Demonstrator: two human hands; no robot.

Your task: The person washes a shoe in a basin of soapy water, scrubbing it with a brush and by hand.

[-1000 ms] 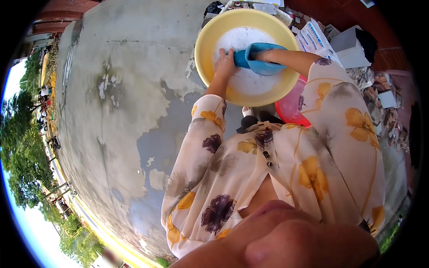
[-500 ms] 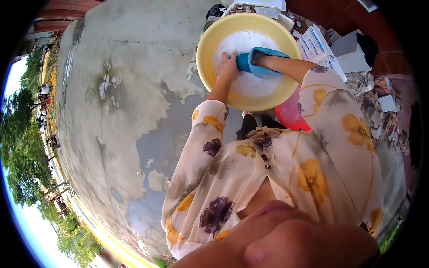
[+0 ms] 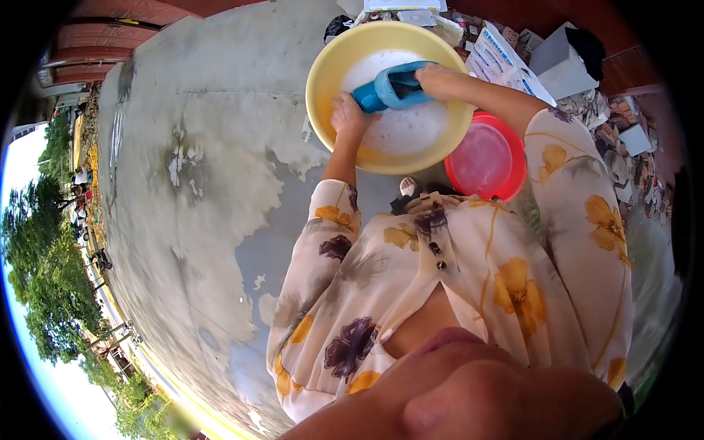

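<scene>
Our L hand (image 3: 347,113) grips the blue hollow thing (image 3: 385,92)'s thin end, R hand (image 3: 438,81) its rim, in the yellow tub (image 3: 323,81) w/ suds (image 3: 411,138). Prob. light, bendy, v. slippery; best hold both ends.

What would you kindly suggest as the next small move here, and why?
Perhaps rub the right hand along the open rim of the blue scoop-like vessel: that hand is at the rim, the left hand holds the narrow end, and white suds lie below in the yellow basin.
</scene>
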